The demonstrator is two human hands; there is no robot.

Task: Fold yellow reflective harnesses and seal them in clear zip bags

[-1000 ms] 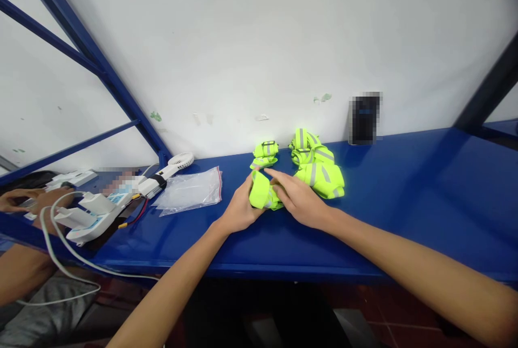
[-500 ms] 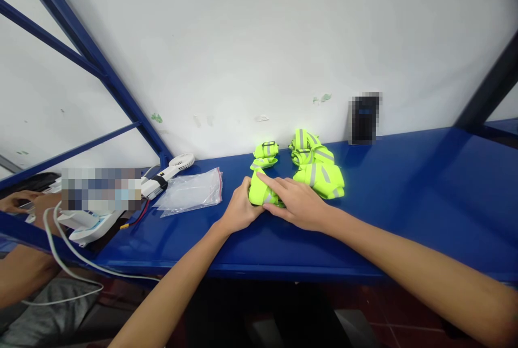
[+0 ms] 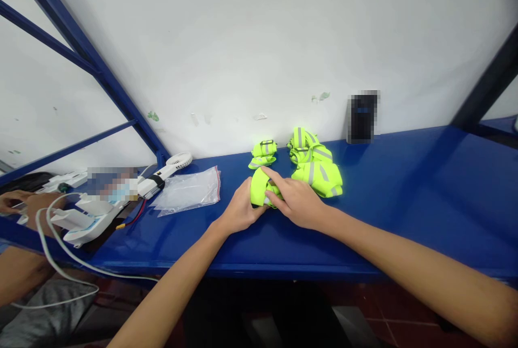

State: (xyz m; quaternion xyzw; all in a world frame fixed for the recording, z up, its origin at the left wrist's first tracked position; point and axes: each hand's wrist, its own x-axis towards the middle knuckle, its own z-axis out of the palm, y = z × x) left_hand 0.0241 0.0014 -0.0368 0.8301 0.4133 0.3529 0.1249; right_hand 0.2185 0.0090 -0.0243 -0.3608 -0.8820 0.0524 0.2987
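Between my two hands is a bundled neon-yellow reflective strap (image 3: 259,187), held low over the blue table. My left hand (image 3: 239,209) wraps around its left side, the fingers partly hidden behind it. From the right, my right hand (image 3: 300,201) grips the bundle, its thumb and fingers pressing a flat yellow band on it. Just behind lies a small rolled yellow reflective strap (image 3: 265,148) with a black buckle. A larger heap of yellow and grey reflective straps (image 3: 318,170) rests to the right, close behind my right hand.
Clear plastic bags (image 3: 188,191) lie left of my hands on the blue table (image 3: 404,202). A white handheld fan (image 3: 178,162), a power strip (image 3: 87,224) and cables are further left, near another person's hands (image 3: 40,207). A dark blurred object (image 3: 361,118) leans on the wall.
My right fingers have curled in and lifted off the bundle's top, so the yellow band shows as an open curve. The other straps stay where they were.
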